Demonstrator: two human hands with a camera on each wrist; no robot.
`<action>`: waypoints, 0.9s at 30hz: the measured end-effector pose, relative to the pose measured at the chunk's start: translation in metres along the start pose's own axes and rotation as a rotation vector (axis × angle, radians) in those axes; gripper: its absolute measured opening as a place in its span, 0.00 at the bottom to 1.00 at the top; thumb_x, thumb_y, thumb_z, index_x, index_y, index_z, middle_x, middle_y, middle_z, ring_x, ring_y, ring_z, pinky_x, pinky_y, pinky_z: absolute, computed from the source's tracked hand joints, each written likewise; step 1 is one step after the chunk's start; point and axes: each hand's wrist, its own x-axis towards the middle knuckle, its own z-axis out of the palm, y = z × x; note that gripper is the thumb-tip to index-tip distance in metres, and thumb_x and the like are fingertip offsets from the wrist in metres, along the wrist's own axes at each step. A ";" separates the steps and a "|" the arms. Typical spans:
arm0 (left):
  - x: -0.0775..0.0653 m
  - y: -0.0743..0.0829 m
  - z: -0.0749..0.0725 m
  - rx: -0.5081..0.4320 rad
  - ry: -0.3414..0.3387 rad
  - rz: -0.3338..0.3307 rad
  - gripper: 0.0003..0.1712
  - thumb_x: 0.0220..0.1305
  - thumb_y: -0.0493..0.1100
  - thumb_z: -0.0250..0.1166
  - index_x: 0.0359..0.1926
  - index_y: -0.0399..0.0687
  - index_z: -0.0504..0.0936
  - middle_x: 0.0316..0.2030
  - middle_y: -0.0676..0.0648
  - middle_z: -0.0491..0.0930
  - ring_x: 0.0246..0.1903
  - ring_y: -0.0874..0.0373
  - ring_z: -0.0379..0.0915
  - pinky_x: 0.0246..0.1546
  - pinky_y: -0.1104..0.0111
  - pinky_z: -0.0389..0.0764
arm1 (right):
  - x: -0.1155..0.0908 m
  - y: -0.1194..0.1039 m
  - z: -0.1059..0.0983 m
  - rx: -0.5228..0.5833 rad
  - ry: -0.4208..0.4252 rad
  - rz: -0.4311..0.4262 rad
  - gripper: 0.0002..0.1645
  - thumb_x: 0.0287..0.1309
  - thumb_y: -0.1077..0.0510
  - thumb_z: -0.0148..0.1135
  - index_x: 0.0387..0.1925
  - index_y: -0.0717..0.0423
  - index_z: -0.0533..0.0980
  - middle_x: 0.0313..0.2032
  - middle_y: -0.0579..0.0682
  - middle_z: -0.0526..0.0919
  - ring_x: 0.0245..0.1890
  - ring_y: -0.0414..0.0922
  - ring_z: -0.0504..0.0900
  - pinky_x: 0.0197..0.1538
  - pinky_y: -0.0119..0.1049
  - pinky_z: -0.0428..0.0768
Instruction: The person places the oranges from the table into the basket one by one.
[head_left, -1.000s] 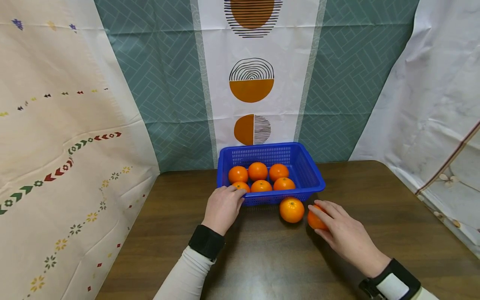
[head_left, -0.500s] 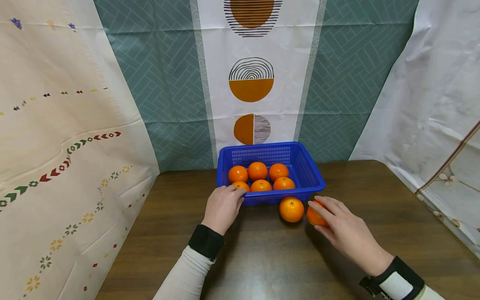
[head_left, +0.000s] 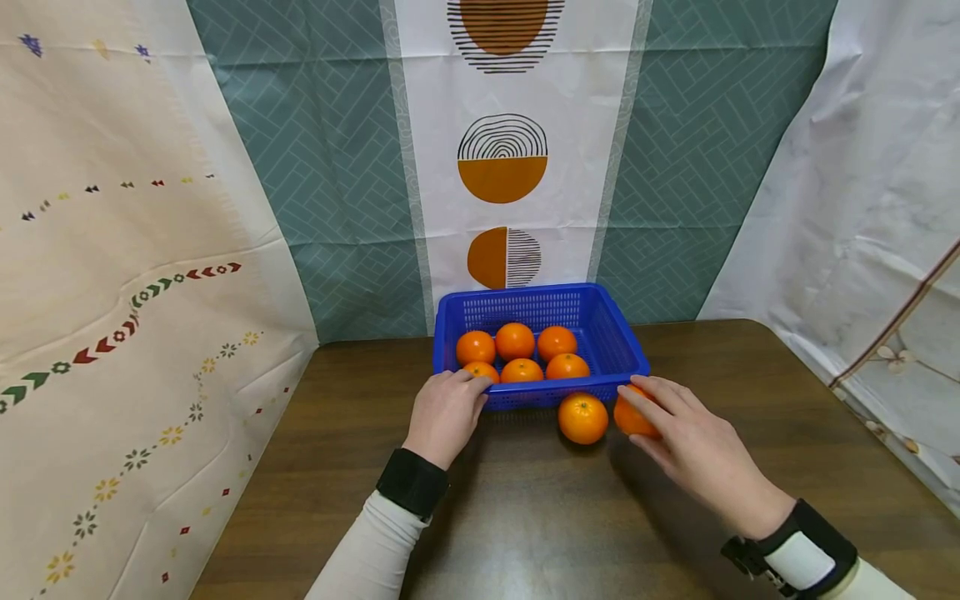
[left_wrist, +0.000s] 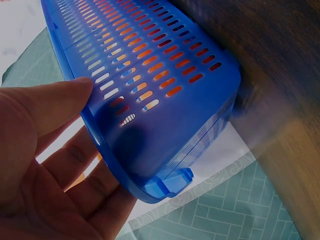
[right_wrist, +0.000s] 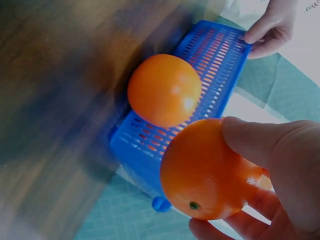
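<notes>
A blue plastic basket (head_left: 622,342) with slotted walls stands at the back of the table and holds several oranges (head_left: 515,342). My left hand (head_left: 447,417) grips its near rim at the left corner; in the left wrist view the thumb (left_wrist: 65,100) presses the outer wall while the fingers go over the rim. With thumb and fingertips, my right hand (head_left: 701,450) holds an orange (right_wrist: 210,170) just off the basket's near right corner. Another orange (head_left: 582,418) sits on the table against the basket's front, left of the held one. The palm side of the right hand is hidden in the head view.
The brown wooden table (head_left: 525,517) runs up to a patterned cloth backdrop (head_left: 352,167) behind the basket. A cream cloth (head_left: 150,375) hangs along the left side and a white one (head_left: 847,208) along the right.
My right hand has lifted its orange slightly, up and toward the basket's right corner. The left hand keeps its grip on the rim, and the orange on the table has stayed put.
</notes>
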 end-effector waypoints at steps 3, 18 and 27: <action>0.000 0.000 0.000 -0.002 -0.001 0.001 0.13 0.70 0.45 0.80 0.53 0.52 0.93 0.42 0.48 0.91 0.38 0.48 0.85 0.52 0.55 0.88 | 0.003 0.001 -0.003 0.001 0.015 -0.010 0.45 0.79 0.28 0.37 0.73 0.53 0.80 0.70 0.58 0.80 0.68 0.60 0.78 0.39 0.55 0.92; 0.000 0.001 0.000 0.001 -0.016 -0.011 0.13 0.70 0.45 0.80 0.53 0.52 0.93 0.42 0.48 0.91 0.38 0.49 0.85 0.52 0.56 0.87 | 0.015 0.001 -0.011 0.008 0.017 -0.032 0.35 0.72 0.44 0.75 0.73 0.52 0.79 0.71 0.58 0.79 0.68 0.60 0.77 0.40 0.56 0.92; 0.000 0.001 -0.001 -0.002 -0.010 -0.005 0.13 0.69 0.44 0.80 0.53 0.51 0.93 0.43 0.48 0.91 0.38 0.48 0.85 0.52 0.55 0.88 | 0.026 0.004 -0.016 0.004 0.036 -0.025 0.41 0.60 0.54 0.85 0.73 0.54 0.79 0.70 0.60 0.79 0.68 0.61 0.77 0.41 0.58 0.92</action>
